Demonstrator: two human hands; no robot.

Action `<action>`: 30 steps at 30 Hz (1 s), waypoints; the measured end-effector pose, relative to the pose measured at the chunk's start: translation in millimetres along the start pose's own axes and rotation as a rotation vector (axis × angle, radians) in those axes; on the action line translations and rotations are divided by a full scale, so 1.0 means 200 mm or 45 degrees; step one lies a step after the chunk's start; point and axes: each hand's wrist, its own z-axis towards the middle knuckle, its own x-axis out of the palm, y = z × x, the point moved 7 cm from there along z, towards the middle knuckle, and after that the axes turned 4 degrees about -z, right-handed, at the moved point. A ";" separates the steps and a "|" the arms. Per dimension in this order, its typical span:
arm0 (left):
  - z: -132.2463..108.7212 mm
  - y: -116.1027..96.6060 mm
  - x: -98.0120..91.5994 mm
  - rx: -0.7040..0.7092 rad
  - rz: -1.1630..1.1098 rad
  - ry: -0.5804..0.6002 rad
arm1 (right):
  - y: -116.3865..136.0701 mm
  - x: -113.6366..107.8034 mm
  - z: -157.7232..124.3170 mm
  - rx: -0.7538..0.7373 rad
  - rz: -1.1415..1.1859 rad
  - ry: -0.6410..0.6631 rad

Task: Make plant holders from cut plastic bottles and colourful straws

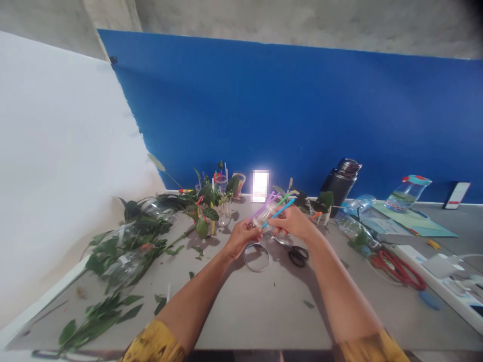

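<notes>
My left hand [241, 239] and my right hand [294, 222] together grip a small clear plastic bottle piece [265, 213] above the grey table [241, 317]. Several coloured drinking straws [277, 211], purple, blue and green, stick out of it. Part of the piece is hidden by my fingers. Below my hands lie a thin clear plastic ring [256, 259] and black-handled scissors [298, 255], neither touching my hands. Leafy green cuttings [206, 206] stand in small glass containers just beyond my hands.
Leafy stems in cut plastic bottles [124, 261] lie at the left. A dark thermos flask [340, 185], a red cable coil [396, 269] and a white power strip [433, 279] sit at the right. A blue board [264, 110] rises behind the table, with a white sheet [64, 166] at the left.
</notes>
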 end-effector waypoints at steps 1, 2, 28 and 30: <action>0.00 0.00 0.00 -0.001 0.010 -0.001 | 0.00 0.00 0.00 -0.006 -0.007 -0.005; 0.00 0.00 0.00 0.006 0.026 -0.015 | 0.00 0.01 0.00 -0.011 -0.012 -0.008; 0.00 -0.02 -0.02 0.083 0.132 -0.141 | -0.03 0.00 -0.02 -0.018 -0.032 0.043; 0.00 -0.01 -0.02 0.074 0.111 -0.128 | -0.03 -0.01 -0.02 -0.013 -0.062 0.027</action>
